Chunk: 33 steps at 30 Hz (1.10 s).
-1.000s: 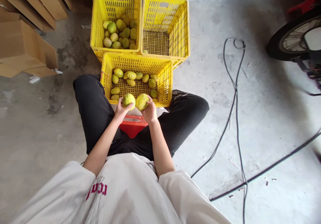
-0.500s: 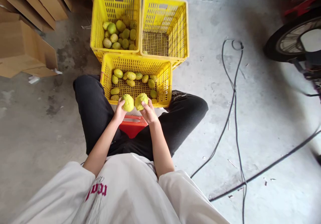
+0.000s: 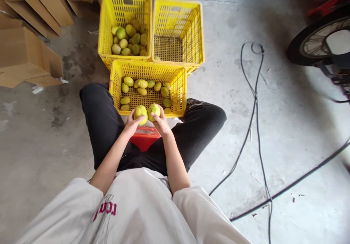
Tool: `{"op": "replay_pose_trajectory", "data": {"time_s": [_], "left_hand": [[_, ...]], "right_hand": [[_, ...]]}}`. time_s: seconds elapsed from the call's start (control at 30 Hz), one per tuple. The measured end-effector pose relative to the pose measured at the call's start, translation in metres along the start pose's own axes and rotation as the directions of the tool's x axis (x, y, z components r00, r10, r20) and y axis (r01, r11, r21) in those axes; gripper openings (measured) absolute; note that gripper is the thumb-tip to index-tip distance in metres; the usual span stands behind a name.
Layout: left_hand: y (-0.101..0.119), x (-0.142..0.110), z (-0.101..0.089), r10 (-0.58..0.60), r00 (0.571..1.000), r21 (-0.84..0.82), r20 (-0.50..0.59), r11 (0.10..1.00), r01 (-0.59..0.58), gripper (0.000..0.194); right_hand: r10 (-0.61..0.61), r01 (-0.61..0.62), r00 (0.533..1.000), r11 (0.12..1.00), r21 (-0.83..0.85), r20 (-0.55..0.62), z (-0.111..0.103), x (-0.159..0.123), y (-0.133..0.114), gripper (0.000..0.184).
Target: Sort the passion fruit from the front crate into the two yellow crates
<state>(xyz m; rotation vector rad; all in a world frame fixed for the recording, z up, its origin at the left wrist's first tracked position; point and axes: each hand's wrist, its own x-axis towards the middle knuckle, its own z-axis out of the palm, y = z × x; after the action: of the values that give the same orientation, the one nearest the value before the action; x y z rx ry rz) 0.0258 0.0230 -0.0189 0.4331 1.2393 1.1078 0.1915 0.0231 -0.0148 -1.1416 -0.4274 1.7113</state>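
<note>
Left hand (image 3: 131,123) curls round one yellow-green fruit (image 3: 140,112), right hand (image 3: 162,123) clasps a second fruit (image 3: 153,111) — thumbs on both! They're side by side, near the front crate (image 3: 178,113) — plump, rounded, patchy green over yellow.

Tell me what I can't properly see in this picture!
All in the head view:
Undersides of the left fruit and right fruit: hidden by the fruits' own tops, the left hand and right hand.
Lower fruits in the far left crate: covered by the upper fruits.
Rest of the wheel: cut off by the right edge.
Floor scraps: too small to identify.
</note>
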Motion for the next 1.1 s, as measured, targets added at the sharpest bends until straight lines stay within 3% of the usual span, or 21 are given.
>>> {"op": "replay_pose_trajectory", "data": {"time_s": [0.13, 0.3, 0.5, 0.57, 0.67, 0.77, 0.93, 1.1], "left_hand": [[0.003, -0.001, 0.003, 0.02, 0.992, 0.001, -0.123, 1.0, -0.02, 0.066], [0.007, -0.001, 0.004, -0.006, 0.977, 0.004, -0.213, 1.0, 0.007, 0.064], [0.01, -0.001, 0.004, -0.081, 0.989, -0.148, -0.121, 0.987, 0.062, 0.037], [0.008, 0.0, 0.003, -0.08, 0.993, -0.143, -0.081, 0.987, 0.067, 0.041], [0.004, 0.002, 0.0, -0.051, 0.998, -0.077, -0.021, 0.996, 0.049, 0.061], [0.003, 0.004, -0.001, -0.032, 0.999, -0.041, -0.016, 0.999, 0.031, 0.073], [0.006, -0.001, 0.002, -0.025, 1.0, -0.022, -0.012, 0.999, 0.025, 0.068], [0.006, -0.003, 0.006, -0.018, 0.996, -0.019, -0.09, 1.0, 0.016, 0.064]], "right_hand": [[0.052, -0.055, 0.998, 0.997, 0.062, 0.048, -0.002, 0.005, 0.002, 0.062], [0.087, -0.087, 0.996, 0.995, 0.057, 0.004, -0.003, 0.007, 0.002, 0.062], [0.045, -0.045, 0.998, 0.999, -0.002, -0.031, -0.001, 0.004, -0.002, 0.067], [0.027, -0.027, 0.999, 1.0, 0.008, -0.045, -0.001, 0.003, -0.003, 0.07], [-0.002, 0.004, 0.998, 1.0, 0.022, -0.066, -0.003, 0.002, -0.004, 0.076], [-0.005, 0.006, 0.999, 1.0, 0.004, -0.042, -0.002, 0.001, -0.003, 0.076], [0.018, -0.018, 1.0, 0.999, -0.037, 0.011, 0.003, -0.003, -0.003, 0.072], [0.045, -0.045, 0.999, 0.999, 0.001, 0.021, 0.0, 0.002, -0.003, 0.055]]}}
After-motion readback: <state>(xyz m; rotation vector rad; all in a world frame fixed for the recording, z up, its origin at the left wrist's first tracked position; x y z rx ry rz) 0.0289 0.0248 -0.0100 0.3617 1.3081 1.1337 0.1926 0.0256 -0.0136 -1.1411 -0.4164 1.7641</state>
